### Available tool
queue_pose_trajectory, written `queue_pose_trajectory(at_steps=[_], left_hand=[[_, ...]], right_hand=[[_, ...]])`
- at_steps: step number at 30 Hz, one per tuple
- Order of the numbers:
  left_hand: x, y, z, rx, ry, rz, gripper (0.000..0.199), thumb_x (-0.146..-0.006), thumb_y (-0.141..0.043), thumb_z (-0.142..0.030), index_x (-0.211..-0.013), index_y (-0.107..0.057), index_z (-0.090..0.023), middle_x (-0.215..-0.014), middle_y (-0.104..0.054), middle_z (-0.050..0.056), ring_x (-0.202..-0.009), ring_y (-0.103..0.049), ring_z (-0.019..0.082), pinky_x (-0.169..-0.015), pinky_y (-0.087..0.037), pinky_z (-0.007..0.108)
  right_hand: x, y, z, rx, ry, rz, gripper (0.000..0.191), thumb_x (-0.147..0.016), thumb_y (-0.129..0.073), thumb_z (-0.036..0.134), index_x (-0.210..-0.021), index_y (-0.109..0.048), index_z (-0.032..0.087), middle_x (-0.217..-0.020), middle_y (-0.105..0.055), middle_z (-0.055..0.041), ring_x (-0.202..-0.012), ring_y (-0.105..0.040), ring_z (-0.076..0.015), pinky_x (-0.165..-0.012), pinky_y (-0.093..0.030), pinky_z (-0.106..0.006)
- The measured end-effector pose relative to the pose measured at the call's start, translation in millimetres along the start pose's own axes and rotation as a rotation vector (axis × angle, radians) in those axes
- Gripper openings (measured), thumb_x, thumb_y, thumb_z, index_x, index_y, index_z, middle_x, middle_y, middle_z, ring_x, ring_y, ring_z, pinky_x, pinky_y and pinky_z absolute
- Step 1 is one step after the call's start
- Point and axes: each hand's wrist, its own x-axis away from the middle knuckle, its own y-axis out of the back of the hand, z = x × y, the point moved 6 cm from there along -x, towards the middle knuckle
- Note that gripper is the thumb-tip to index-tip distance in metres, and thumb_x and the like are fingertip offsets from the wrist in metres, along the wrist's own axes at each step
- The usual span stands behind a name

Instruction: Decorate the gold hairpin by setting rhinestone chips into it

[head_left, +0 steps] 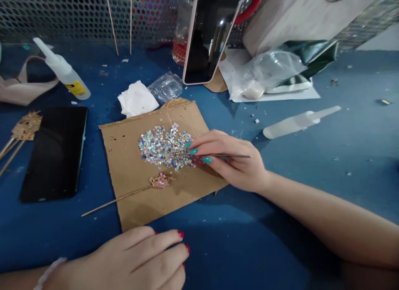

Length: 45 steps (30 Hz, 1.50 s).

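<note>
My right hand [237, 159] is closed in a pinch on slim metal tweezers [241, 156], at the right edge of a heap of glittering shell-like chips [165, 146]. The tips of the tweezers are hidden among the fingers and chips. The heap lies on a piece of brown cardboard [146, 209]. Below it rests a thin wooden stick with a small ornament [161, 180] at its end, set with pink chips. Near the cardboard's lower edge my left hand [137, 261] lies flat on the blue table, fingers stretched, holding nothing.
On the left are a black phone [54, 153], a glue bottle [64, 70] and more ornamented sticks [26, 126]. Another bottle [301, 123] lies at right. Behind the cardboard are white tissue [138, 99], an upright phone [212, 36] and plastic bags [268, 72].
</note>
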Motion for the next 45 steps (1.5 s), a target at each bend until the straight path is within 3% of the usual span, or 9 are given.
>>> queue_pose_trajectory(at_steps=[5,9,15,21,28,35,42,45], left_hand=[[-6,-4.4,8,-0.101,0.108,0.016,0.025,-0.093,-0.048,-0.020,-0.113,-0.062,-0.021,-0.127,-0.060,0.005,-0.126,-0.043,0.024,-0.109,-0.025,0.042],[-10,-3.4,12,-0.136,0.208,-0.032,0.026,-0.091,-0.049,-0.022,-0.114,-0.060,-0.018,-0.128,-0.059,0.010,-0.125,-0.044,0.026,-0.104,-0.034,0.041],[-9,-5.4,14,-0.135,0.231,0.019,0.028,-0.093,-0.047,-0.027,-0.117,-0.059,-0.020,-0.132,-0.057,0.008,-0.126,-0.045,0.024,-0.101,-0.039,0.038],[-10,-4.7,14,-0.141,0.216,0.004,0.026,-0.093,-0.045,-0.022,-0.113,-0.061,-0.020,-0.129,-0.059,0.008,-0.124,-0.046,0.023,-0.103,-0.036,0.037],[-10,-7.0,14,-0.135,0.205,0.010,0.025,-0.093,-0.045,-0.021,-0.111,-0.062,-0.020,-0.128,-0.059,0.008,-0.125,-0.046,0.022,-0.106,-0.030,0.036],[-10,-5.6,14,-0.116,0.207,0.003,0.027,-0.094,-0.043,-0.021,-0.113,-0.062,-0.020,-0.129,-0.059,0.006,-0.123,-0.047,0.021,-0.104,-0.031,0.035],[-4,-10.3,7,-0.092,0.059,0.055,0.031,-0.092,-0.049,-0.021,-0.122,-0.058,-0.018,-0.133,-0.056,0.002,-0.128,-0.043,0.020,-0.109,-0.031,0.034],[-3,-10.3,7,-0.091,0.066,0.062,0.031,-0.093,-0.049,-0.024,-0.123,-0.058,-0.020,-0.133,-0.056,0.000,-0.128,-0.042,0.020,-0.108,-0.032,0.034]], right_hand=[[5,-5,1,-0.098,-0.030,0.014,0.017,-0.087,-0.050,0.006,-0.101,-0.054,0.015,-0.089,-0.068,-0.0073,-0.085,-0.066,-0.0136,-0.076,-0.056,-0.029],[5,-6,5,-0.140,-0.032,0.045,0.011,-0.085,-0.053,0.008,-0.091,-0.053,0.017,-0.083,-0.067,-0.0063,-0.078,-0.066,-0.0139,-0.070,-0.056,-0.029],[3,-10,18,-0.144,0.083,0.211,0.013,-0.082,-0.053,0.003,-0.087,-0.054,0.015,-0.075,-0.069,-0.0075,-0.076,-0.065,-0.0145,-0.072,-0.054,-0.032],[2,-7,12,-0.167,0.042,0.168,0.014,-0.081,-0.055,0.002,-0.087,-0.054,0.015,-0.077,-0.069,-0.0106,-0.078,-0.064,-0.0151,-0.071,-0.054,-0.031],[2,-8,16,-0.172,0.049,0.231,0.015,-0.082,-0.053,0.001,-0.087,-0.054,0.016,-0.078,-0.069,-0.0099,-0.078,-0.064,-0.0143,-0.070,-0.055,-0.030],[1,-10,16,-0.199,0.045,0.291,0.014,-0.083,-0.054,0.003,-0.087,-0.054,0.017,-0.079,-0.069,-0.0086,-0.077,-0.064,-0.0141,-0.069,-0.055,-0.030],[1,6,-7,-0.401,-0.127,0.006,0.013,-0.086,-0.056,0.008,-0.094,-0.056,0.018,-0.088,-0.066,-0.0070,-0.081,-0.066,-0.0164,-0.068,-0.055,-0.032],[0,8,-14,-0.395,-0.131,-0.054,0.010,-0.086,-0.058,0.012,-0.092,-0.058,0.019,-0.093,-0.067,-0.0066,-0.086,-0.064,-0.0161,-0.068,-0.054,-0.031]])
